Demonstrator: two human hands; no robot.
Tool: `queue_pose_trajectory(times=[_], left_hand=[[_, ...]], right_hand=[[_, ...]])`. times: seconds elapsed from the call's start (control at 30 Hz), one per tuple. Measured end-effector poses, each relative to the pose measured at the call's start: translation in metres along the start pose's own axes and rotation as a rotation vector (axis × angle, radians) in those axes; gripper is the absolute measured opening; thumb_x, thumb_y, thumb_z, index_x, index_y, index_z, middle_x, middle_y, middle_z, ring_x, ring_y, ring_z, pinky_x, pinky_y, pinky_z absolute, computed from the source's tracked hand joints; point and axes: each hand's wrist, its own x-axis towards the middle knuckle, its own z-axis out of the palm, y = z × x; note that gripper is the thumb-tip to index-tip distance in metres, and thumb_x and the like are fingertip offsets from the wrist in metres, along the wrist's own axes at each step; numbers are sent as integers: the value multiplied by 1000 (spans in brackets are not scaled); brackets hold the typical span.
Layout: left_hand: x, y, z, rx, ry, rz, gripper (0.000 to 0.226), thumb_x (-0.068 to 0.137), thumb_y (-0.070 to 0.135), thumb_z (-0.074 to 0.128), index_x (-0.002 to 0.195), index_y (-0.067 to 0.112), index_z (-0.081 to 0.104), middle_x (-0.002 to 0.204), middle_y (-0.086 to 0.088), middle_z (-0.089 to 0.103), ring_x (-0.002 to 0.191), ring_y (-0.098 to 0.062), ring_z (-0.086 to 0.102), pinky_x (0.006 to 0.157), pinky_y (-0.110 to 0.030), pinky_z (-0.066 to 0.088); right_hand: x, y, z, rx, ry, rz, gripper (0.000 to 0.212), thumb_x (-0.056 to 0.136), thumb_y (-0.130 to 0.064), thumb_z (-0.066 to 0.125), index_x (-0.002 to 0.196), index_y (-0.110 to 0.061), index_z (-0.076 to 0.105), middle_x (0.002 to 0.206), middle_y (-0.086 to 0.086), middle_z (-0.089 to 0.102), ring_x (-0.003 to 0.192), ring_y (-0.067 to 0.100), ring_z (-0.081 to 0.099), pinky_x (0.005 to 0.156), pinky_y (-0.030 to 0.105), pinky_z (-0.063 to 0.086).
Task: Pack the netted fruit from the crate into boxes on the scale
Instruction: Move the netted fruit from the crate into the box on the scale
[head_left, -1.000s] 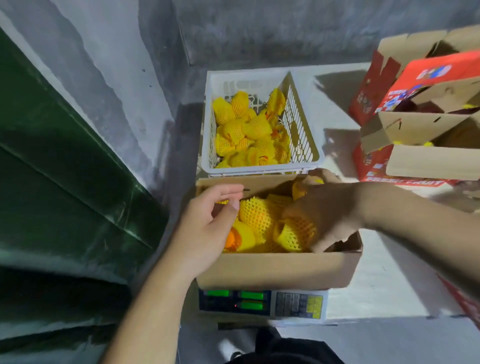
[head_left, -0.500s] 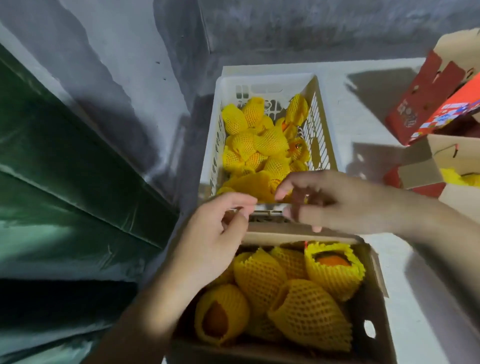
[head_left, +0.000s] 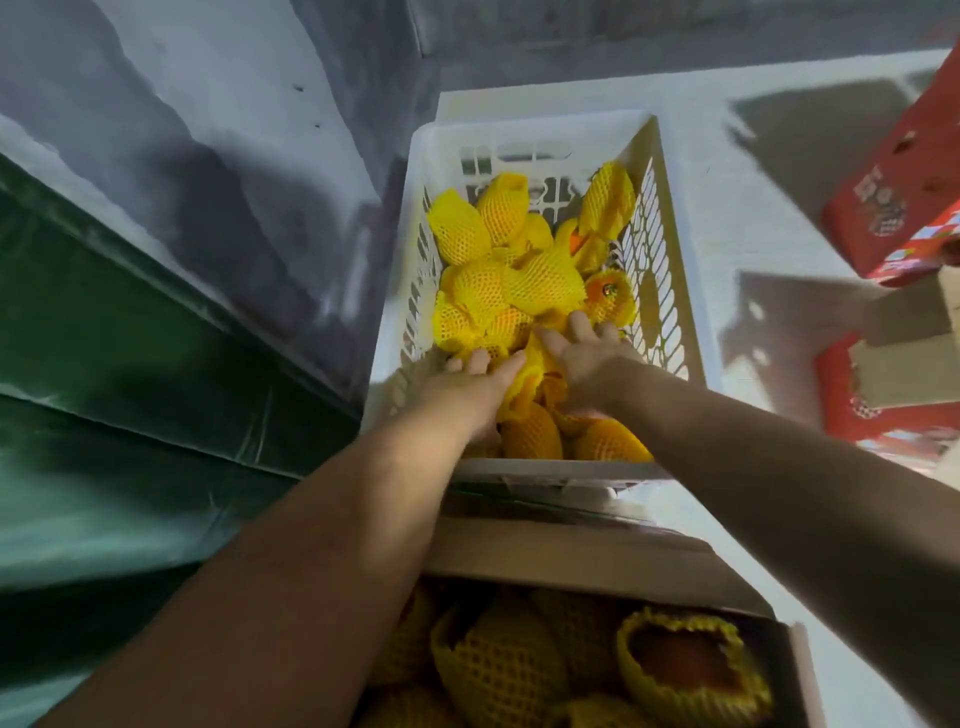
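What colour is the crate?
White, with slotted sides; the crate shows in the head view.

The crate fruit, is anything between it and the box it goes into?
Nothing visible blocks it. Both hands, left and right, are on the fruit in the crate; the open box sits just past the crate's near rim.

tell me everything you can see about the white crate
The crate is white plastic with slotted, lattice-like walls and a thick solid rim. It stands open-topped on the pale surface, just beyond the cardboard box. It is partly filled with fruit in yellow foam nets. The left hand and right hand reach into its near end, among the fruit.
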Motion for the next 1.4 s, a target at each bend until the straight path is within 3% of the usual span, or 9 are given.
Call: queue_pose_trajectory(times=[0.17, 0.3, 0.47, 0.53, 0.73, 0.93, 1.07, 1.2, 1.4], left_hand=[[17, -13, 13, -23, 75, -42, 68, 95, 32, 71, 151, 37, 33, 154, -14, 36, 139, -41, 39, 107, -51, 40], [12, -16, 10, -296, 224, -43, 82, 72, 63, 74, 139, 37, 35, 116, -5, 59, 107, -33, 58, 86, -43, 51], [-27, -15, -27, -1057, 504, 28, 63, 69, 76, 78, 120, 46, 58, 105, 20, 71, 98, -1, 67, 83, -35, 57], [-57, -6, -37, -1145, 545, 76, 61, 66, 96, 61, 102, 48, 69, 83, 20, 73, 75, 5, 67, 66, -23, 54], [-146, 24, -29, -1183, 565, 18, 84, 69, 107, 30, 69, 31, 65, 60, 7, 66, 55, -5, 64, 62, -34, 50], [-232, 24, -3, -991, 469, -115, 118, 62, 112, 7, 101, 19, 69, 97, -5, 71, 101, -27, 69, 95, -55, 51], [-275, 16, 30, -1124, 459, 36, 95, 70, 108, 23, 78, 22, 62, 63, 3, 65, 74, -16, 69, 75, -41, 53], [-305, 16, 63, -1212, 608, 430, 42, 105, 51, 49, 81, 20, 65, 63, 5, 64, 65, 0, 62, 63, -13, 48], [-345, 8, 92, -973, 563, 474, 41, 108, 40, 55, 79, 12, 65, 61, 7, 61, 61, -2, 60, 62, -20, 49]], right_hand=[[17, 3, 4, 150, 59, 14, 90, 83, -50, 78, 150, -35, 20, 151, 13, 17, 137, 47, 33, 108, 57, 43], [12, 2, -3, 264, 154, -42, 85, 82, -54, 73, 149, -36, 24, 150, 8, 20, 139, 40, 23, 113, 54, 27], [-39, -5, -41, 1345, 28, -237, 24, 89, -25, 62, 113, -24, 63, 109, 3, 68, 111, 19, 67, 99, 42, 50], [-69, -4, -57, 1556, -91, -351, 34, 88, -17, 62, 121, -25, 61, 111, 12, 71, 109, 22, 72, 93, 38, 58], [-153, -31, -90, 1102, 24, -501, 67, 89, -37, 81, 144, -36, 42, 121, -6, 71, 109, 13, 71, 88, 36, 60], [-248, -77, -92, 815, 255, -442, 107, 73, -53, 87, 153, -49, 17, 140, -13, 58, 122, 11, 63, 103, 35, 52], [-291, -106, -65, 1092, 325, -459, 80, 82, -30, 86, 145, -32, 37, 113, -8, 71, 100, 14, 73, 82, 37, 60], [-319, -124, -47, 1143, 424, -335, 100, 73, -39, 86, 154, -31, 28, 133, 9, 62, 123, 27, 61, 107, 55, 49], [-344, -167, -10, 1360, 658, -160, 53, 76, -24, 73, 126, -21, 55, 79, -6, 67, 67, 8, 60, 59, 25, 53]])
